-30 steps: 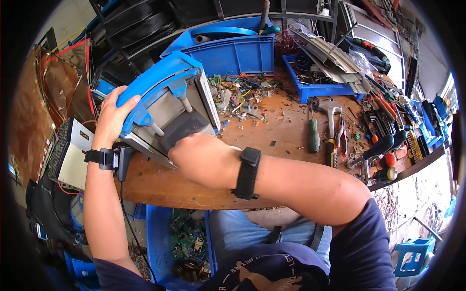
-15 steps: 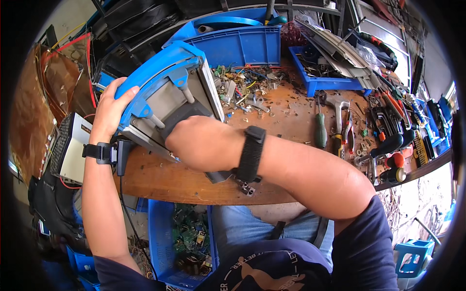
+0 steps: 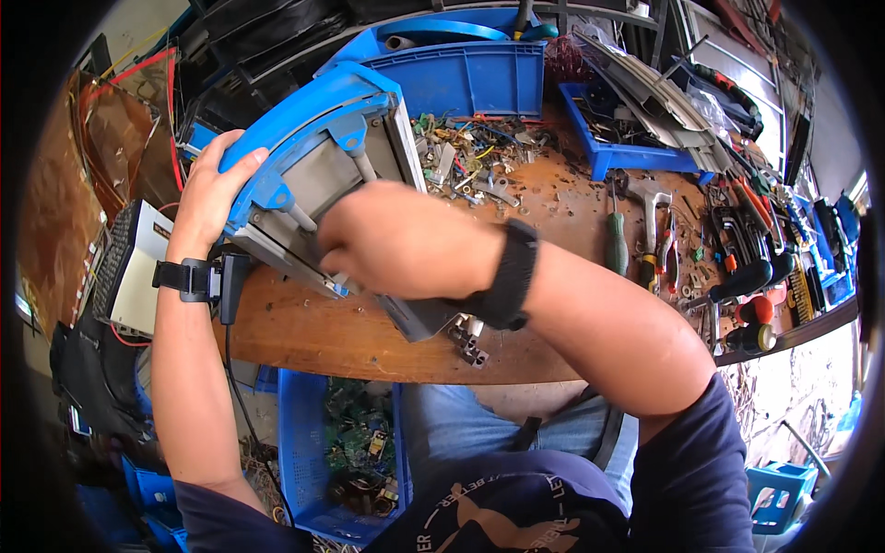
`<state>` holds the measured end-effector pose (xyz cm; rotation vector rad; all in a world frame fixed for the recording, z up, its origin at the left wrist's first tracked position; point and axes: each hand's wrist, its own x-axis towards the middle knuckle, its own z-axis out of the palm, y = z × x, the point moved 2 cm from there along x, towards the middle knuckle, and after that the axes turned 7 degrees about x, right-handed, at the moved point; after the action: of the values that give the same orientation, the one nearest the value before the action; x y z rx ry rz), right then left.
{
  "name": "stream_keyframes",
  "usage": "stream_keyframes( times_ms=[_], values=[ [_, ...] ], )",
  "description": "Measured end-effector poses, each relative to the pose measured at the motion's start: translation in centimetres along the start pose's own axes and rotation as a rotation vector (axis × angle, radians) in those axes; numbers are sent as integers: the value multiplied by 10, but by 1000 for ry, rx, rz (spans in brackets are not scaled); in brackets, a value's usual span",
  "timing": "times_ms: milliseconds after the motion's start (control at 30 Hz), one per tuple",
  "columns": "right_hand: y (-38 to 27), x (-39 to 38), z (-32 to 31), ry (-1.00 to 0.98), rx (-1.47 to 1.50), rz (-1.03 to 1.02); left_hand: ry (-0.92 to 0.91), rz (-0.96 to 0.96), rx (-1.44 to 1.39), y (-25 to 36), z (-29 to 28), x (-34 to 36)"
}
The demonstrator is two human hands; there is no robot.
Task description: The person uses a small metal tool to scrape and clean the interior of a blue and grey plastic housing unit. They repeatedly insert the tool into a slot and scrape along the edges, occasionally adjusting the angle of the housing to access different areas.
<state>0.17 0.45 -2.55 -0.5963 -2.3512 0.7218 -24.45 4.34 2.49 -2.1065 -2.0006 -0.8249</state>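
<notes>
A bulky device with a curved blue frame (image 3: 309,120) stands tilted on the left of the wooden workbench, its grey inner side with two pale posts facing me. My left hand (image 3: 214,189) grips the blue rim, thumb on the near face and fingers behind. My right hand (image 3: 415,241) is over the device's lower right part, fingers curled in and slightly blurred; what they hold, if anything, is hidden. Below that hand a dark grey flat piece (image 3: 422,324) shows, partly covered. A small metal part (image 3: 468,341) lies by my right wrist.
Loose scraps and screws (image 3: 484,152) litter the back of the workbench (image 3: 304,346). A blue crate (image 3: 479,78) stands behind them. A green-handled screwdriver (image 3: 616,241), a hammer (image 3: 649,217) and pliers lie at right. Below the bench edge, a blue bin (image 3: 300,461) holds circuit boards.
My right hand has shifted right, away from the blue rim, and its fingers now show curled. The left hand keeps its grip on the rim.
</notes>
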Motion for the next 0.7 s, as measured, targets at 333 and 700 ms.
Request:
stream_keyframes(
  times_ms=[333, 700],
  values=[
    [63, -70, -13, 16, 85, 193, -19, -39, -64, -2, 0, 1],
    [73, -72, 0, -102, -487, -8, -16, -49, -60, -5, 1, 3]
  ],
)
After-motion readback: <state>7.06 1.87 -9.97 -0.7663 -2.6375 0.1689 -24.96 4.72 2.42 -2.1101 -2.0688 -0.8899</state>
